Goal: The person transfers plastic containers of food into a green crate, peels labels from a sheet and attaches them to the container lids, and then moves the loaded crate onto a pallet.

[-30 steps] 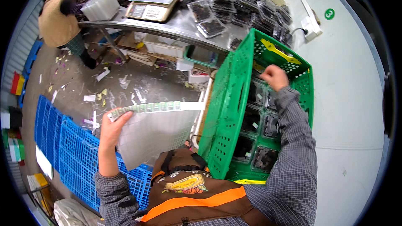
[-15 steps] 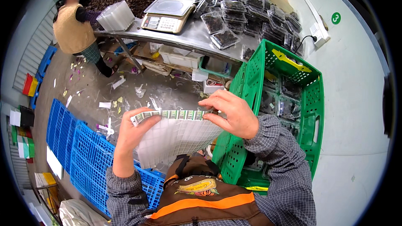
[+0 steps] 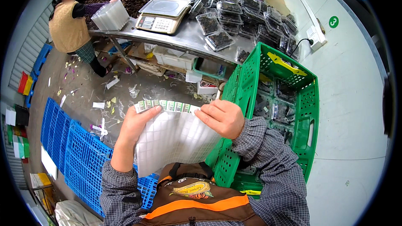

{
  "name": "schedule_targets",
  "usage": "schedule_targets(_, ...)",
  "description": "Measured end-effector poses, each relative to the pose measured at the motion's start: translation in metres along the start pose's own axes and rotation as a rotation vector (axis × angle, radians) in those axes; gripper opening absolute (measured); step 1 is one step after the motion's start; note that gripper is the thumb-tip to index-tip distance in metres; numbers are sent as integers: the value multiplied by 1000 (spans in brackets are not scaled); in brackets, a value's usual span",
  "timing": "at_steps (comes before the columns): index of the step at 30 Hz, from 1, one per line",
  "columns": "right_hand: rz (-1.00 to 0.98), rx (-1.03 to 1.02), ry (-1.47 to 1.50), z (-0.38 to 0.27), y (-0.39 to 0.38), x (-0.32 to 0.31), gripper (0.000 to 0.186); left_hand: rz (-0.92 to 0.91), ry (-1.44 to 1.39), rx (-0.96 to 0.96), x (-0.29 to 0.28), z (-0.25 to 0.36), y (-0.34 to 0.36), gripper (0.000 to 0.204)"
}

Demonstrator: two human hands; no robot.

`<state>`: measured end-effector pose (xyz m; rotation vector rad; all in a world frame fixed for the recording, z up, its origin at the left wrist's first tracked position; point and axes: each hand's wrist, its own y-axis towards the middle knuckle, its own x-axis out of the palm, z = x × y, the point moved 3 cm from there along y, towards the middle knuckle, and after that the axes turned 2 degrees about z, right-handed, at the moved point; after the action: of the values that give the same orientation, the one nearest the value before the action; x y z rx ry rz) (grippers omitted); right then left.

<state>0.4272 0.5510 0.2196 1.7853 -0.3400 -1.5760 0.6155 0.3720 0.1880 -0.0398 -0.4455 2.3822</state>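
In front of my chest is a white sheet of stickers (image 3: 167, 140), its backing marked with a faint grid and its lower part curling toward me. A row of small green-and-white labels (image 3: 169, 106) runs along the folded upper edge. My left hand (image 3: 138, 123) grips the sheet's left end, thumb on top. At the other end my right hand (image 3: 224, 119) pinches the edge between thumb and fingers, beside a white patch of the row. Whether a label is loose under those fingertips is hidden. The sheet hangs over my brown apron (image 3: 188, 194).
A green crate (image 3: 309, 142) with clear packs of dark food (image 3: 282, 111) stands at my right. Ahead, a metal table (image 3: 184, 44) bears a scale (image 3: 161, 14) and piled packs (image 3: 230, 16). Blue plastic pallets (image 3: 86, 155) lie left. Another person (image 3: 71, 25) stands at the far left.
My right hand has come down and closed on the sheet's right end. The labelled edge has tipped up, showing more of the labels. The whole view has shifted slightly.
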Motion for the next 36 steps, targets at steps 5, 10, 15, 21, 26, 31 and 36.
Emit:
schedule_targets(5, 72, 156, 364, 15, -17, -20, 25, -11, 85, -36, 11, -10, 22, 24)
schedule_targets(10, 330, 1044, 558, 133, -84, -111, 11, 166, -53, 35, -32, -30, 17, 31)
schedule_targets(15, -232, 1245, 394, 273, -220, -115, 14, 174, -87, -32, -55, -66, 29, 41)
schedule_targets(21, -973, 869, -130, 311, -221, -60, 12, 242, -77, -65, -49, -72, 25, 41)
schedule_targets(26, -1134, 737, -169, 312, -216, -35, 15, 246, -98, -64, -66, -92, 26, 45)
schedule_targets(31, -767, 944, -207, 312, -219, -51, 40, 270, -80, -118, -73, -111, 26, 50)
schedule_targets(36, -818, 1196, -57, 339, -299, -124, 28, 303, -91, -156, -77, -108, 20, 50)
